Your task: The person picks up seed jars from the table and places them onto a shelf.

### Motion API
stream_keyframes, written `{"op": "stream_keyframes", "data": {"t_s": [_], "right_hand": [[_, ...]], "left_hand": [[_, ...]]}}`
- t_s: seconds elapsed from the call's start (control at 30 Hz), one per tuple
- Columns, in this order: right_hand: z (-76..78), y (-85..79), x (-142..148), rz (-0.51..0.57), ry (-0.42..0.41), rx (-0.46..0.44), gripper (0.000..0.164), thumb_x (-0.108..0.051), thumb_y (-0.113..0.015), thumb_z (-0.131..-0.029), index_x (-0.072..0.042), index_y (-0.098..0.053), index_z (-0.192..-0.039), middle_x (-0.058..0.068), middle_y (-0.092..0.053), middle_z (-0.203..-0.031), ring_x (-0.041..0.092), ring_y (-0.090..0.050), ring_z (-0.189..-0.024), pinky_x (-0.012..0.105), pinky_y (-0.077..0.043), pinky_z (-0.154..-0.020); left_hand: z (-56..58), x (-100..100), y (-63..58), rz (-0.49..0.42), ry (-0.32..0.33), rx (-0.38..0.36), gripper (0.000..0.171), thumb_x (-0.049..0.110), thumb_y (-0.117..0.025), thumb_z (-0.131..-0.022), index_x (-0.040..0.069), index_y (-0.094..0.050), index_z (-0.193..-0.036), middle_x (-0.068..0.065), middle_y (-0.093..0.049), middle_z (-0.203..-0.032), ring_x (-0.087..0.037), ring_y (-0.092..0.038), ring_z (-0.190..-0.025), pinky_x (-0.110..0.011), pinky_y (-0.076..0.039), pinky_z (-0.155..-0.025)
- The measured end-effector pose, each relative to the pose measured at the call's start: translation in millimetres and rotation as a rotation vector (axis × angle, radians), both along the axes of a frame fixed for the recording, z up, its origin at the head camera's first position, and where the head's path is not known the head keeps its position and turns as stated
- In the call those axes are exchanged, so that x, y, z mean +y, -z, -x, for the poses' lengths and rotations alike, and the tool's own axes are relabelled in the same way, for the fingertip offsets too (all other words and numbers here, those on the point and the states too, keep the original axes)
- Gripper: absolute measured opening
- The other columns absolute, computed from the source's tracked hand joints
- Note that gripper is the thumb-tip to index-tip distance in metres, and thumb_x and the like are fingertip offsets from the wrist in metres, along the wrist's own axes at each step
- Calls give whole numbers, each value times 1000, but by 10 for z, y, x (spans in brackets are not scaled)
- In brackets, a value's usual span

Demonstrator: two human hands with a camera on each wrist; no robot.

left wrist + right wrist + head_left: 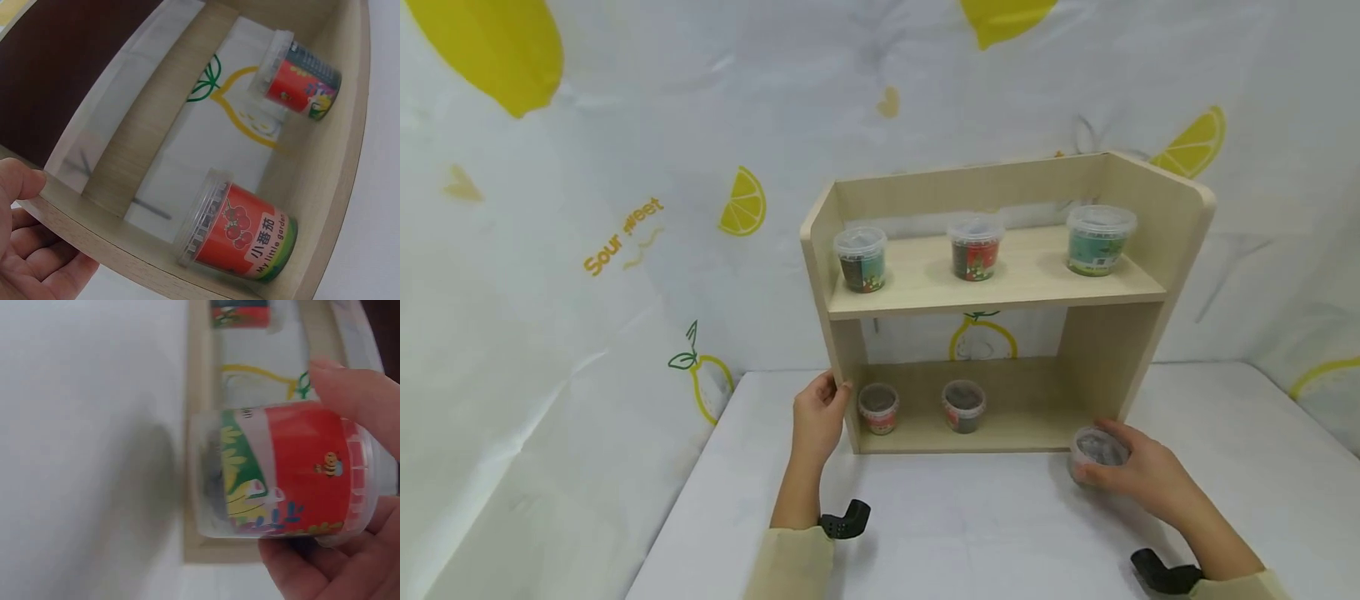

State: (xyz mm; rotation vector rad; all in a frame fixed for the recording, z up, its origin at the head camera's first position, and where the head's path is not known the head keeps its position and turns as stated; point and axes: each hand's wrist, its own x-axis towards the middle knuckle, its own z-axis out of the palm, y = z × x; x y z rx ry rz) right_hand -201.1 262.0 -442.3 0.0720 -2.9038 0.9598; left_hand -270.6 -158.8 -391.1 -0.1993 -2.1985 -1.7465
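Note:
My left hand (818, 421) grips the left side panel of a two-tier wooden shelf (997, 306), thumb over its front edge and fingers outside. My right hand (1153, 477) holds a lidded plastic cup (1101, 450) between thumb and fingers, just in front of the shelf's lower right corner. A red label with a small bee shows on this cup in the right wrist view, above the white surface. On the lower tier sit a red-labelled tomato cup (244, 231), near my left hand, and a red and dark cup (964, 407) at the middle.
Along the upper tier stand three more lidded cups: a dark and teal one (862, 260) at left, a red and dark one (975, 248) in the middle, a green one (1098, 242) at right. The white table (970, 525) meets a lemon-printed backdrop (662, 150).

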Motion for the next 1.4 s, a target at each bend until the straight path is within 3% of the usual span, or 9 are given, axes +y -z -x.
{"op": "stream_keyframes", "data": {"t_s": [0.07, 0.2, 0.37, 0.53, 0.87, 0.97, 1.2, 1.4], "right_hand": [[42, -97, -56, 17, 7, 39, 90, -45, -77, -82, 9, -38, -144, 41, -44, -137, 57, -46, -120, 65, -47, -85], [260, -197, -212, 72, 15, 156, 86, -39, -77, -84, 11, -37, -143, 40, -45, -137, 56, -45, -120, 66, -44, -89], [555, -89, -335, 70, 41, 207, 87, -34, -76, -85, 16, -34, -143, 42, -41, -137, 58, -41, -123, 67, -40, -96], [672, 55, -379, 32, 94, 170, 88, -35, -73, -86, 16, -31, -144, 45, -36, -137, 60, -38, -124, 67, -38, -99], [771, 155, -426, 94, 135, 177, 80, -33, -65, -89, 14, -30, -144, 43, -33, -140, 59, -36, -127, 66, -36, -103], [749, 196, -425, 98, 143, 233, 80, -30, -69, -88, 15, -32, -142, 43, -33, -139, 59, -37, -125, 67, -36, -101], [671, 268, -419, 125, 136, 379, 85, -26, -80, -80, 16, -36, -139, 43, -34, -138, 60, -36, -124, 69, -37, -97], [569, 212, -479, 118, 88, 443, 84, -28, -79, -82, 15, -36, -140, 42, -36, -139, 59, -37, -125, 70, -37, -95]], "left_hand": [[-64, 21, -102, 17, 0, 4, 32, 6, -59, -96, -11, -61, -123, -26, -66, -121, -33, -64, -115, -40, -54, -95], [-78, 10, -121, 35, -11, 9, 33, 7, -59, -96, -11, -60, -124, -26, -65, -121, -32, -65, -114, -41, -54, -95], [-113, 9, -85, 44, -15, -16, 35, 8, -59, -97, -12, -59, -126, -27, -64, -124, -33, -63, -116, -42, -53, -95], [-140, 3, -78, 36, -18, -19, 33, 6, -60, -96, -11, -60, -124, -26, -65, -122, -32, -64, -115, -41, -54, -95], [-121, -17, -99, 14, -17, -16, 33, 6, -59, -97, -10, -60, -125, -25, -65, -123, -31, -64, -116, -39, -53, -95], [-86, -11, -38, 13, -9, -26, 34, 7, -59, -97, -11, -59, -126, -25, -64, -124, -32, -63, -117, -39, -53, -95], [132, -64, 263, -2, -12, -15, 38, 12, -61, -97, -8, -58, -129, -23, -64, -126, -30, -63, -118, -40, -53, -96], [138, -160, 244, 33, -5, 9, 40, 18, -62, -97, -3, -59, -131, -22, -65, -127, -28, -63, -118, -40, -54, -96]]}}
